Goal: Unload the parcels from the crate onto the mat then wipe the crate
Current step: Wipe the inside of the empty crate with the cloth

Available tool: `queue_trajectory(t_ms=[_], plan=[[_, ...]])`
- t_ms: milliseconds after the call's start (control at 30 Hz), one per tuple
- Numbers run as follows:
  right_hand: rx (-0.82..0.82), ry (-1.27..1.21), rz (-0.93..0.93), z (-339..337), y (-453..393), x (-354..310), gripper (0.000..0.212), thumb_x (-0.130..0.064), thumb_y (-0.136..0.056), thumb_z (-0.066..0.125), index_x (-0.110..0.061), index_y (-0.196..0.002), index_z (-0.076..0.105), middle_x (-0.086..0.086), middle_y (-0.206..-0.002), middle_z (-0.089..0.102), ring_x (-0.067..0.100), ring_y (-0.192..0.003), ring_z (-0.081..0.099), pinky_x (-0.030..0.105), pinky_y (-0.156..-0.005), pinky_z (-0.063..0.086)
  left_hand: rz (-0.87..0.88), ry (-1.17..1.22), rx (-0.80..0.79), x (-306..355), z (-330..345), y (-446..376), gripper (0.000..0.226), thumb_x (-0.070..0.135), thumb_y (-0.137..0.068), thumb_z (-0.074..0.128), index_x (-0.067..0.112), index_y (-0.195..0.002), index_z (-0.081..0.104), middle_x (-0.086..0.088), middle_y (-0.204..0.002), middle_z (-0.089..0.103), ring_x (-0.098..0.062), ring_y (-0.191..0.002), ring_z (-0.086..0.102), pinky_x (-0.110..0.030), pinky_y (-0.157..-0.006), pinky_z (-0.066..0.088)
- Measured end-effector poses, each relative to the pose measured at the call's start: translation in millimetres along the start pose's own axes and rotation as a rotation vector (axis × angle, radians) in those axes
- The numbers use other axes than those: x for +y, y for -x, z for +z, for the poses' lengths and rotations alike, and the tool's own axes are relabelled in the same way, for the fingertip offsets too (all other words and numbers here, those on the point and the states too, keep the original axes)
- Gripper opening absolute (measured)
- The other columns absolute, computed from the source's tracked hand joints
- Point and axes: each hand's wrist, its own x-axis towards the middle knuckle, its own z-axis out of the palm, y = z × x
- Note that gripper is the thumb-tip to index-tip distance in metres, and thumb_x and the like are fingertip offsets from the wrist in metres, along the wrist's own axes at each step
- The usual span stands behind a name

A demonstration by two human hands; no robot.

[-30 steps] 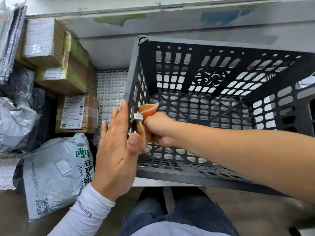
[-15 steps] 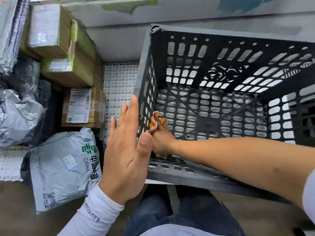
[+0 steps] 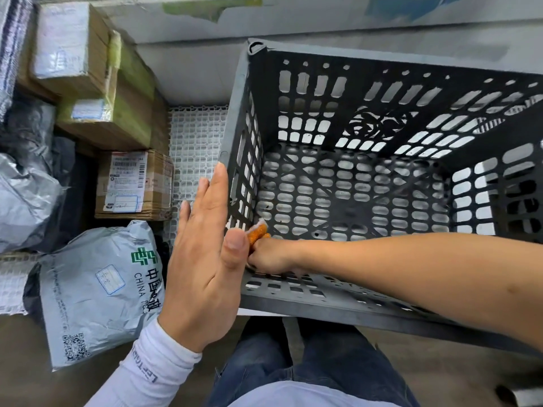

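The unloading looks done: the crate point(image 3: 382, 315) holds no parcels, and wiping is under way. At its near left corner the right hand point(image 3: 271, 257) holds an orange cloth point(image 3: 257, 232) low against the inner left wall, fingers curled round it. The left hand point(image 3: 205, 259) lies flat, fingers straight, on that wall's outside. Left of it the grey mail bag point(image 3: 97, 292) and cardboard boxes point(image 3: 133, 183) crowd the white mat point(image 3: 195, 142); the crate's far and right walls seem unwiped.

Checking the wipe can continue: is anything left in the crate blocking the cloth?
Nothing visible. The crate holds no parcels; the right hand presses the orange cloth into its lower left corner.
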Motion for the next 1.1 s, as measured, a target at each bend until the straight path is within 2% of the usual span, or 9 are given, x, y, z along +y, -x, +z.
queue_trajectory(t_ms=[67, 167, 333, 467, 600, 767, 967, 1033, 1100], plan=[[-0.005, -0.109, 0.017, -2.2, 2.9, -2.0, 0.014, -0.020, -0.103, 0.047, -0.008, -0.099, 0.055, 0.001, -0.086, 0.052, 0.021, -0.088, 0.049, 0.024, -0.070, 0.041, 0.003, 0.000, 0.001, 0.0, -0.8, 1.4, 0.093, 0.078, -0.096, 0.003, 0.016, -0.165, 0.013, 0.011, -0.172, 0.013, -0.010, -0.159, 0.007, -0.051, -0.129, 0.006], [-0.012, -0.287, -0.001, -3.5, 12.6, -5.0, 0.010, -0.015, -0.092, 0.052, -0.014, -0.083, 0.057, -0.005, -0.076, 0.053, 0.011, -0.070, 0.052, 0.025, -0.069, 0.044, -0.027, 0.042, 0.011, 1.9, -0.3, 3.1, 0.096, 0.081, -0.095, 0.002, 0.016, -0.165, 0.015, 0.012, -0.172, 0.014, -0.008, -0.159, 0.007, -0.049, -0.129, 0.005], [0.009, -0.287, -0.013, -8.6, 32.8, -19.0, 0.005, -0.020, -0.078, 0.058, -0.017, -0.075, 0.057, 0.001, -0.074, 0.053, 0.021, -0.070, 0.045, 0.033, -0.066, 0.037, -0.010, 0.067, 0.015, 1.7, -1.5, 2.6, 0.097, 0.082, -0.093, 0.001, 0.018, -0.165, 0.016, 0.013, -0.171, 0.016, -0.006, -0.158, 0.007, -0.047, -0.129, 0.004], [-0.073, -0.315, -0.052, -19.8, 53.7, -30.5, 0.025, -0.012, -0.090, 0.057, -0.015, -0.065, 0.052, 0.012, -0.072, 0.048, 0.025, -0.068, 0.039, 0.034, -0.060, 0.030, -0.005, 0.077, 0.021, 0.4, -0.6, 2.5, 0.096, 0.083, -0.093, 0.001, 0.020, -0.165, 0.015, 0.016, -0.171, 0.014, -0.006, -0.158, 0.007, -0.049, -0.129, 0.004], [-0.056, -0.283, -0.082, -25.5, 73.1, -40.8, 0.010, -0.015, -0.095, 0.058, -0.012, -0.085, 0.061, 0.009, -0.081, 0.055, 0.024, -0.076, 0.047, 0.036, -0.071, 0.041, 0.001, 0.077, 0.013, -0.7, -1.3, 2.6, 0.097, 0.083, -0.092, 0.001, 0.021, -0.165, 0.014, 0.017, -0.171, 0.013, -0.006, -0.158, 0.007, -0.050, -0.129, 0.004], [0.004, -0.202, -0.114, -30.5, 95.7, -50.4, 0.017, -0.027, -0.093, 0.066, -0.012, -0.083, 0.068, 0.005, -0.082, 0.067, 0.021, -0.076, 0.060, 0.040, -0.080, 0.056, 0.004, 0.059, 0.015, -0.7, -2.0, 2.4, 0.096, 0.083, -0.093, 0.000, 0.022, -0.165, 0.013, 0.018, -0.171, 0.012, -0.005, -0.158, 0.006, -0.046, -0.129, 0.003], [0.022, -0.215, -0.175, -40.0, 119.1, -56.1, 0.030, -0.021, -0.092, 0.073, 0.009, -0.096, 0.069, 0.016, -0.080, 0.067, 0.024, -0.071, 0.057, 0.039, -0.071, 0.050, -0.019, 0.171, 0.014, 2.1, -3.4, 4.6, 0.093, 0.088, -0.089, 0.004, 0.033, -0.163, 0.014, 0.024, -0.169, 0.013, 0.000, -0.157, 0.006, -0.032, -0.129, -0.002], [-0.003, -0.249, -0.194, -45.0, 124.4, -55.7, 0.026, -0.018, -0.094, 0.072, 0.007, -0.102, 0.070, 0.025, -0.096, 0.072, 0.025, -0.077, 0.060, 0.047, -0.079, 0.055, -0.066, 0.329, 0.015, 1.4, -5.3, 4.0, 0.088, 0.091, -0.087, 0.011, 0.044, -0.161, 0.017, 0.025, -0.168, 0.018, -0.002, -0.157, 0.010, -0.043, -0.130, 0.001], [-0.010, -0.275, -0.194, -45.0, 123.7, -56.1, 0.023, -0.018, -0.096, 0.070, 0.002, -0.106, 0.069, 0.024, -0.106, 0.072, 0.024, -0.082, 0.062, 0.054, -0.090, 0.057, -0.088, 0.428, 0.006, -0.4, -6.8, 2.5, 0.082, 0.092, -0.087, 0.017, 0.053, -0.159, 0.020, 0.024, -0.168, 0.020, -0.006, -0.158, 0.012, -0.055, -0.128, 0.008]])
